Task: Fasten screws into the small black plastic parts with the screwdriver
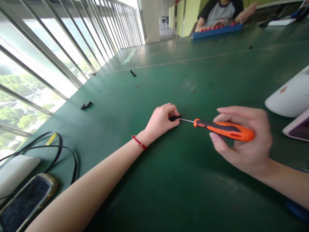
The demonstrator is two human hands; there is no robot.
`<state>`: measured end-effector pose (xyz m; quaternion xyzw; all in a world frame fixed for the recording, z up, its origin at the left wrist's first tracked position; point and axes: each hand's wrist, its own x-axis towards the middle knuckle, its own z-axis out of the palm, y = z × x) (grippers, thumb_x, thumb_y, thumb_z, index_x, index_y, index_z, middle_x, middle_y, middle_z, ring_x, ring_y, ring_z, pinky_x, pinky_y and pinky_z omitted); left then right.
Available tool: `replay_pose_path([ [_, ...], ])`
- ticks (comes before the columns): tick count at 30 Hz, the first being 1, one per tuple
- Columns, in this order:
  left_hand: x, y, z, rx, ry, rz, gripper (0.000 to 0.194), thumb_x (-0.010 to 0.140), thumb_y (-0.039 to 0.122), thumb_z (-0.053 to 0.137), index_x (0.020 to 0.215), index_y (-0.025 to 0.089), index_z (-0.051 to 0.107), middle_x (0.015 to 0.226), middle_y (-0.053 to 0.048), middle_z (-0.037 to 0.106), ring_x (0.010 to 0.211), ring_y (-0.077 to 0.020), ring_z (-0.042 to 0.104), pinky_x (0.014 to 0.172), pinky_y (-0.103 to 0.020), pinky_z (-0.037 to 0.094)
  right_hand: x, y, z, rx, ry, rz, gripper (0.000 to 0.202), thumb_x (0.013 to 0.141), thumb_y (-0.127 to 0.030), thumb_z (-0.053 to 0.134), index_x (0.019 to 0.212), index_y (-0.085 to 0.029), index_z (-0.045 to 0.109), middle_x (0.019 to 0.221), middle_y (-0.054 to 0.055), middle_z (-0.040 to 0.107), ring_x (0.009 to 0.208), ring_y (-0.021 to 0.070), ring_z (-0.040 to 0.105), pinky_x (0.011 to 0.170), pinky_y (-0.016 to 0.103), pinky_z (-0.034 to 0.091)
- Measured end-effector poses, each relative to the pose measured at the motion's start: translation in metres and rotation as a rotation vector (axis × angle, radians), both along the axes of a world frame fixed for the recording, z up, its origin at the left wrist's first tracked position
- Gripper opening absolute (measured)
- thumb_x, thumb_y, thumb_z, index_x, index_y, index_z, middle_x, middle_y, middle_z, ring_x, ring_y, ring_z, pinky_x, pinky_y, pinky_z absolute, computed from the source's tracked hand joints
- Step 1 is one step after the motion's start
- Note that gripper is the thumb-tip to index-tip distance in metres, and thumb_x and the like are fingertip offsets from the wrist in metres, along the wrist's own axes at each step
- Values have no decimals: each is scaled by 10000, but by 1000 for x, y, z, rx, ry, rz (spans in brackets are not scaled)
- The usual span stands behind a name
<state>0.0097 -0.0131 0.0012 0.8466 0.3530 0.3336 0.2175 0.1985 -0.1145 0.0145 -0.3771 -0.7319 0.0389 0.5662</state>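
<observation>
My left hand (164, 119), with a red string bracelet at the wrist, rests on the green table (154, 180) and pinches a small black part (173, 118). The thin metal tip of an orange and black screwdriver (224, 129) reaches the black part from the right. Around the screwdriver's handle curves my right hand (248, 141), its fingers spread above and thumb below, the handle's end against the palm. Two more small black pieces lie on the table, one (86, 105) at the left and one (133, 73) farther back.
A phone (29, 199), a white box (18, 170) and black cables (60, 146) lie at the lower left. White objects (289, 96) stand at the right edge. Across the table sits a person (220, 14) behind a blue tray (217, 31) with red items. Metal railing runs along the left.
</observation>
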Motion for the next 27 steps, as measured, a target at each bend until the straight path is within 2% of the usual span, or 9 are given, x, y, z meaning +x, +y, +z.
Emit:
replay_pose_path([
  [3, 0, 0, 0, 3, 2, 1, 75, 662, 92, 593, 713, 143, 613, 771, -17, 622, 662, -104, 562, 632, -219, 475, 0, 0, 0, -19, 25, 18, 599, 649, -160, 693, 1205, -260, 495, 926, 36, 551, 721, 160, 578, 628, 329, 512],
  [7, -1, 0, 0, 2, 5, -10, 58, 665, 95, 590, 698, 141, 602, 784, -21, 626, 671, -106, 560, 636, -221, 475, 1, -1, 2, -108, -168, -43, 258, 752, -202, 622, 1002, -262, 596, 772, 2, 609, 616, 132, 562, 575, 302, 475],
  [10, 0, 0, 0, -1, 0, -6, 69, 663, 91, 588, 708, 139, 607, 780, -20, 626, 667, -104, 560, 632, -219, 472, 1, 0, 1, -11, -74, -52, 420, 706, -158, 647, 1108, -256, 573, 906, 33, 610, 715, 154, 590, 645, 316, 504],
  [12, 0, 0, 0, -1, 3, -1, 73, 660, 90, 590, 708, 142, 609, 775, -18, 624, 662, -104, 558, 629, -219, 470, 1, 0, 1, -11, -26, -9, 550, 673, -179, 674, 1196, -255, 520, 898, 34, 593, 734, 171, 592, 651, 331, 513],
  [16, 0, 0, 1, -5, 12, -6, 62, 659, 95, 590, 693, 145, 602, 779, -20, 625, 670, -108, 557, 634, -225, 470, 0, -2, 2, -115, -156, -32, 315, 728, -221, 645, 1033, -270, 583, 687, -23, 600, 568, 136, 566, 552, 302, 473],
  [18, 0, 0, 0, -6, 9, -6, 65, 659, 94, 589, 697, 146, 603, 779, -20, 625, 668, -108, 557, 631, -224, 470, 0, -2, 1, -68, -132, -76, 278, 730, -175, 634, 988, -270, 600, 783, -5, 633, 610, 137, 588, 575, 302, 483],
  [21, 0, 0, 0, -4, 2, -1, 73, 658, 90, 591, 705, 145, 605, 774, -17, 625, 657, -104, 557, 625, -221, 470, 0, 0, -1, 2, 37, -30, 532, 657, -144, 684, 1154, -269, 542, 992, 48, 583, 778, 180, 603, 650, 334, 518],
  [23, 0, 0, 0, -3, 2, -1, 73, 657, 88, 592, 704, 143, 604, 772, -17, 624, 656, -103, 557, 626, -221, 471, 1, 1, 0, -36, 41, 16, 582, 644, -175, 706, 1188, -258, 517, 937, 43, 572, 737, 176, 589, 634, 346, 513],
  [27, 0, 0, 0, -2, 6, -8, 63, 660, 88, 593, 691, 142, 598, 781, -20, 626, 670, -106, 560, 636, -223, 475, 2, -2, 2, -102, -150, -46, 248, 733, -195, 645, 970, -246, 596, 680, -15, 597, 562, 128, 556, 585, 319, 471],
])
